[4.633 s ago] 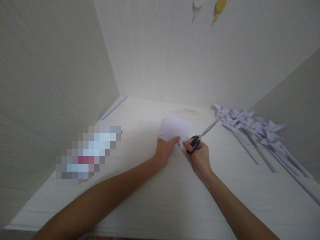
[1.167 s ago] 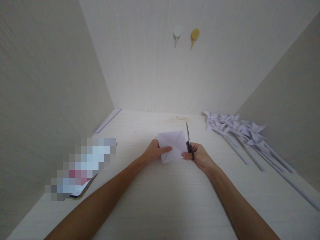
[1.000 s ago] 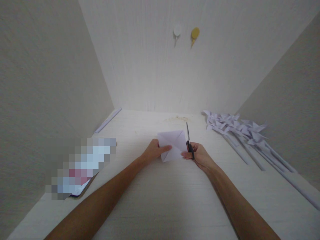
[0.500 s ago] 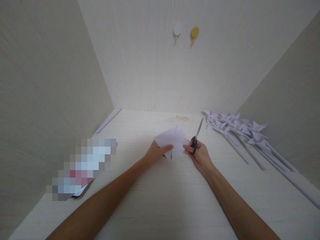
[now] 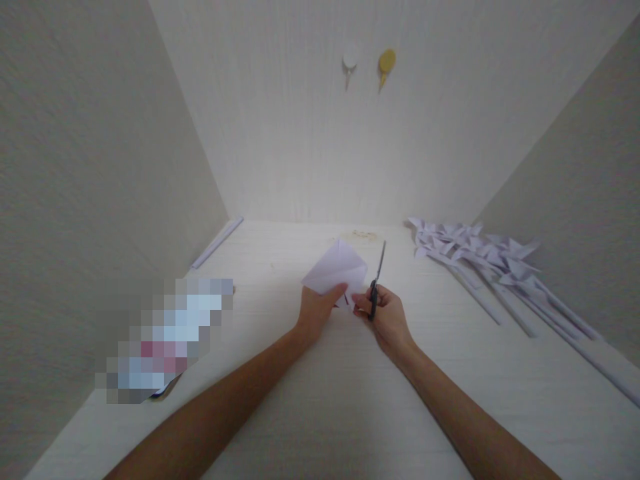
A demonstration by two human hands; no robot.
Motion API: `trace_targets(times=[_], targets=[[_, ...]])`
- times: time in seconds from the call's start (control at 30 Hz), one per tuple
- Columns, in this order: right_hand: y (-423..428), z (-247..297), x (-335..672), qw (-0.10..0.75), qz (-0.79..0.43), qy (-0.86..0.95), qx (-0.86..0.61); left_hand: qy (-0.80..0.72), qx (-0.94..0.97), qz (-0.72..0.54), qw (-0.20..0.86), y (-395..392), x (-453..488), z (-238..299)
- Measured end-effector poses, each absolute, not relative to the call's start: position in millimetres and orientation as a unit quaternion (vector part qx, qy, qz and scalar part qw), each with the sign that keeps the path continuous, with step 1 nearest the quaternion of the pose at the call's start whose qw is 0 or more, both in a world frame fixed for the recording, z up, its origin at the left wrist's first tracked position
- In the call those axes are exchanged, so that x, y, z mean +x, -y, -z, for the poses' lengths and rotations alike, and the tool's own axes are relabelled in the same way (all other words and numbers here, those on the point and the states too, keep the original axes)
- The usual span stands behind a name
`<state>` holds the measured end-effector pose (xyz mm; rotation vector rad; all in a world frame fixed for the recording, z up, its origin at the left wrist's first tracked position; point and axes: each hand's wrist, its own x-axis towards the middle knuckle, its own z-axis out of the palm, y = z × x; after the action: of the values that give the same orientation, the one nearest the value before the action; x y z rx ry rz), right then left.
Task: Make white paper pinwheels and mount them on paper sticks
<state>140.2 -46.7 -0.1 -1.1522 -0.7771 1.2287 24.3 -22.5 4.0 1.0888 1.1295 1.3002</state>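
The left hand [image 5: 316, 308] has its fingers closed on the near left edge of a creased white paper square [image 5: 337, 263], held over the worktop [image 5: 320, 413] with one corner pointing away. A cut opens at its near corner, between the thumbs. Just right, nearer that cut, the right hand's [image 5: 393, 317] fingers are curled around black-handled scissors [image 5: 374, 291], blades aimed away beside the paper; whether its thumb tip also pinches the paper is unclear.

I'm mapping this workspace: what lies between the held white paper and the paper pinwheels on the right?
In the head view: the black-handled scissors, held in the right hand, then a stretch of tabletop.
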Motion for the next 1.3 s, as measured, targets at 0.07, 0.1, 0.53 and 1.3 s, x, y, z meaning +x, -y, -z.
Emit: trace_targets(times=[0.07, 0.1, 0.53, 1.3], targets=[[48.5, 0.7, 138.0, 0.593, -0.531, 0.344, -0.498, -0.47, 0.44, -0.558, 0.524, 22.2, 23.9, -2.7], [49.0, 0.7, 137.6, 0.592, -0.529, 0.345, -0.501, -0.469, 0.436, -0.564, 0.522, 22.0, 23.6, -2.1], [52.7, 1.1, 133.1, 0.579, -0.514, 0.383, -0.505, -0.484, 0.466, -0.561, 0.484, 25.4, 25.1, -7.2], [51.6, 6.5, 137.1, 0.568, -0.452, 0.451, -0.518, -0.539, 0.418, -0.552, 0.48, 23.3, 21.6, -6.4]])
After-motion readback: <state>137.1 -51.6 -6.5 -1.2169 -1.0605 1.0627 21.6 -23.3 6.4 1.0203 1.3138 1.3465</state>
